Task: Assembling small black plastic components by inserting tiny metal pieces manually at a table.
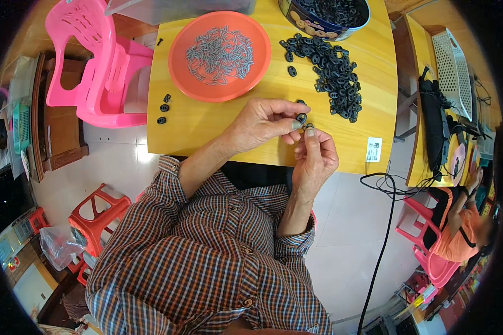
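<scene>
Above the table's near edge, my hands meet at their fingertips. My left hand (265, 123) is closed in a pinch on a small black oval plastic piece (302, 118) with holes. Just right of it, my right hand (317, 159) pinches a small dark piece (308, 126), mostly hidden by its thumb and fingers. I cannot tell whether the two pieces touch. A pile of similar black oval pieces (343, 84) lies beyond my right hand. The orange round tray (184, 89), beyond my left hand, holds many small grey spring-like metal pieces (221, 56).
Several black pieces (164, 108) stand in a short row at the yellow table's (207, 128) left. A blue round tin (318, 25) of black parts is at the back. Pink chair (106, 72) left; black cable (383, 240) hanging right; a seated person (455, 237) farther right.
</scene>
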`<state>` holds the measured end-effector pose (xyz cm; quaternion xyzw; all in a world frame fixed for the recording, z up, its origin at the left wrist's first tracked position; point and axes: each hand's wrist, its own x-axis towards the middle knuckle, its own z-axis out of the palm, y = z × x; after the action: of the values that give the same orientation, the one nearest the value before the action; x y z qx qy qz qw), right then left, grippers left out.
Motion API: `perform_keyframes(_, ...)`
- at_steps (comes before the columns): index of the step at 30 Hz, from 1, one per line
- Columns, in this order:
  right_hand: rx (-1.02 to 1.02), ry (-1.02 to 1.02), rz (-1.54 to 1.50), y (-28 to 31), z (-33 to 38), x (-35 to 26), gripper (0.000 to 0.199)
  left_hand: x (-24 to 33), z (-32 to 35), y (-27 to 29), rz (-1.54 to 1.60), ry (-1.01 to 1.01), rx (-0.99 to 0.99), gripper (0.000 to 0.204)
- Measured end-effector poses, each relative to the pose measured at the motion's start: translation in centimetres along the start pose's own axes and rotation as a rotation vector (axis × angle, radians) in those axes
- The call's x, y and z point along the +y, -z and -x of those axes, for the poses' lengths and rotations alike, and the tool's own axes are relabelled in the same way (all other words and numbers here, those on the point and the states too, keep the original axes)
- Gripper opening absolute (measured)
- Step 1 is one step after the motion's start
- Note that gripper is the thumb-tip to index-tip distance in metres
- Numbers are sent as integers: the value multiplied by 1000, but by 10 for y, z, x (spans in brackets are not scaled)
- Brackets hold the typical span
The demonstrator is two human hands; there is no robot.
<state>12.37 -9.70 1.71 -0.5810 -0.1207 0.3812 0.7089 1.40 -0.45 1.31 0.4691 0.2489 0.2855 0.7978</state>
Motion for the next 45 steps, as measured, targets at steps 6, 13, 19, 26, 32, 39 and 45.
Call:
perform_keyframes(6,-26,4,34,0,0,2,11,0,2,2,-62,-46,-6,32)
perform_keyframes(13,-28,0,63,1,0,1,11,0,2,3,-149,-41,-31,33)
perform_keyframes(19,-31,8,62,-1,1,1,10,-1,2,3,-106,-38,-39,30)
perform_keyframes(26,-41,0,69,1,1,2,9,3,3,2,-148,-44,-27,28)
perform_keyframes(32,-98,-19,85,5,1,2,9,7,4,10,-237,-66,-88,27)
perform_keyframes(39,-239,-123,42,5,0,-7,7,16,8,18,-269,-95,-143,28)
perform_keyframes(45,-402,-213,-99,11,-5,0,8,17,13,25,-281,-107,-193,29)
